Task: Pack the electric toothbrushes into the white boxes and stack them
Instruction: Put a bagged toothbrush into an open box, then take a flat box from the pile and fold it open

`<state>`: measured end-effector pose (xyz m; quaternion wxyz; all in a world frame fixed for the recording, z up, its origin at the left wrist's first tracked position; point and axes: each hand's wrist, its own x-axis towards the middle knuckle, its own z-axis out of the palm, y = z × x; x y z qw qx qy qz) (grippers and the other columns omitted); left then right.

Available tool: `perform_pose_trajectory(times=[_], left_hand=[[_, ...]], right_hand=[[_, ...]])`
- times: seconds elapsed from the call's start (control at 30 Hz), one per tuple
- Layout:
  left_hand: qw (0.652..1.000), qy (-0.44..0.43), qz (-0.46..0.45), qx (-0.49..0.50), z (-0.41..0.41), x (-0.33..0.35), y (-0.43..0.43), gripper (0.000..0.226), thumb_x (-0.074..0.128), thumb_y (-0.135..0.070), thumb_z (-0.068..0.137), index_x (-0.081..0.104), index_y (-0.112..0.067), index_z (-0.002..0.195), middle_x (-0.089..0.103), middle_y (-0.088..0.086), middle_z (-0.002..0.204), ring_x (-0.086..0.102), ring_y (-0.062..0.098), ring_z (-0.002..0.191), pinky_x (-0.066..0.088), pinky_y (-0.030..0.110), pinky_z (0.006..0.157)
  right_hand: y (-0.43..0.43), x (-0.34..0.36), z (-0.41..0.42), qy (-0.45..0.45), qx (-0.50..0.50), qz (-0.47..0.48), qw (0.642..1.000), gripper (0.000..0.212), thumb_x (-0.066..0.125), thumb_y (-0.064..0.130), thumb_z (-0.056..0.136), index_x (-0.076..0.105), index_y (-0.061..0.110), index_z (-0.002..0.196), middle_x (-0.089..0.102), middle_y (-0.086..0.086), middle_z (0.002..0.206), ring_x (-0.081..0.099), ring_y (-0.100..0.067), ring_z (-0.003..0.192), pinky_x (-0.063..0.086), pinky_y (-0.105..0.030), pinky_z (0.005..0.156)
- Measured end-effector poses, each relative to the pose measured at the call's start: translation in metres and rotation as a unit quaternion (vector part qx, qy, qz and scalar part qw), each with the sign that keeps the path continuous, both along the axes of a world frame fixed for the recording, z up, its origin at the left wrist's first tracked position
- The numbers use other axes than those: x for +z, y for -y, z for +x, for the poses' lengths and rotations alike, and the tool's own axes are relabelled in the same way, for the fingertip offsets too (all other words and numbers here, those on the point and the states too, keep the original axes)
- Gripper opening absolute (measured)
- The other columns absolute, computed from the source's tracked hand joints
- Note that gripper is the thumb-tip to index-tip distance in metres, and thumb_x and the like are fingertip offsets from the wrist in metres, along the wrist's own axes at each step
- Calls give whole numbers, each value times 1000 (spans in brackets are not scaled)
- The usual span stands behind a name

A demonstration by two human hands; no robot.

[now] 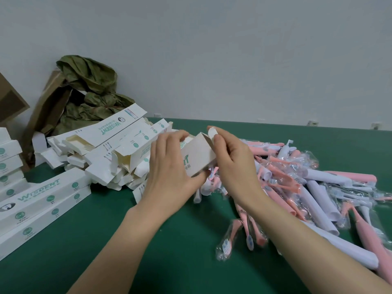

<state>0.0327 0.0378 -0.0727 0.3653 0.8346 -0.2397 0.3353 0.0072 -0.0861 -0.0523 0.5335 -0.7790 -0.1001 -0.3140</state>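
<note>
Aloft, white box (pixel 198 154) between left hand (pixel 169 166) and right hand (pixel 233 160).

- Green table (pixel 127 240): flat work surface.
- Pale wall (pixel 212 49): behind the table.
- Crumpled olive-green sheeting (pixel 89 81): against the wall, far left.
- Brown cardboard carton (pixel 10 100): left edge, partly cropped.

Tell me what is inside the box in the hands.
The box, held by the left hand, has its end flap pinched by the right hand. Only bare cardboard shows at the mouth. Its walls and the hands hide the rest, so its contents cannot be seen.
</note>
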Motion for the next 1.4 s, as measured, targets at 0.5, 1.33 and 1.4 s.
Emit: perform_pose_trajectory(times=[0.5,1.33,1.4], left_hand=[[998,2,-69,8,3,-7,2,50,80,-33,60,64,-22,107,49,-5,92,44,2,81,36,8,69],[881,-265,172,352,0,37,-203,42,81,-46,64,66,-12,85,62,2,79,54,16,71,45,32,63],[871,-294,199,340,11,31,-202,42,81,-45,65,61,-10,79,57,1,78,52,17,70,40,30,59]], right_hand=[[-5,-22,2,2,-38,-113,993,55,26,37,95,41,12,142,59,-11,127,49,-5,110,28,1,85],[4,-30,13,-162,-23,-230,959,22,52,16,94,55,15,115,56,19,69,58,2,69,44,-18,59],[4,-30,13,-161,-20,-233,959,21,52,15,93,56,15,114,58,18,70,59,0,69,45,-21,60]])
